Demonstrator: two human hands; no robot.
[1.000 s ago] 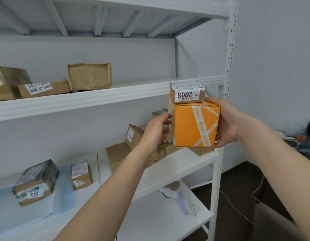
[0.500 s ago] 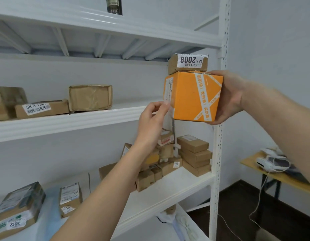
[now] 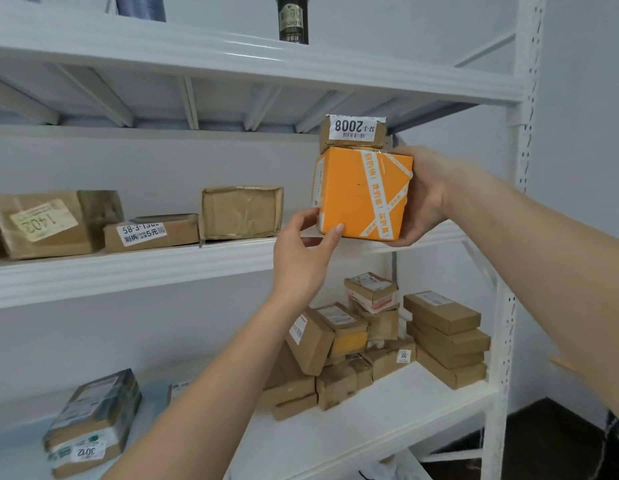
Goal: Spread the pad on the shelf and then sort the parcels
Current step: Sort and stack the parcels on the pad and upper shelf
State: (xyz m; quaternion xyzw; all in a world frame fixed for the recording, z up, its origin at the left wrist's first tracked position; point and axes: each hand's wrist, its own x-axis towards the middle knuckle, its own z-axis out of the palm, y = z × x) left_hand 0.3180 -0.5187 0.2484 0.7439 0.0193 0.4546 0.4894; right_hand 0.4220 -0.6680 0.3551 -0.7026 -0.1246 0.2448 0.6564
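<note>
While both hands work at the right end of the white shelving unit (image 3: 523, 202), the head view shows an orange box (image 3: 361, 192) criss-crossed with white printed tape, held up at the level of the middle shelf (image 3: 128, 271). Right hand (image 3: 422, 195) has its grip wrapped round the box's right side and underside, fingers curled beneath it; left hand (image 3: 301, 258) pinches the lower left corner, thumb on the front face, fingers behind. Riding on top of the orange box is a small brown parcel (image 3: 353, 133) with a white label reading 2008, upside down. On that middle shelf, to the left, sit three brown parcels: a taped carton (image 3: 240, 211), a flat one labelled 58-3 (image 3: 150, 232), and a bigger one marked 1402 (image 3: 44, 225). Down on the lower shelf (image 3: 387, 410), a heap of small cardboard parcels (image 3: 370, 341) lies at the right, and at the left a parcel marked 3012 (image 3: 93, 420) rests on a pale blue pad (image 3: 152, 393). Up top, a dark bottle (image 3: 293, 19) stands on the upper shelf (image 3: 232, 57).
</note>
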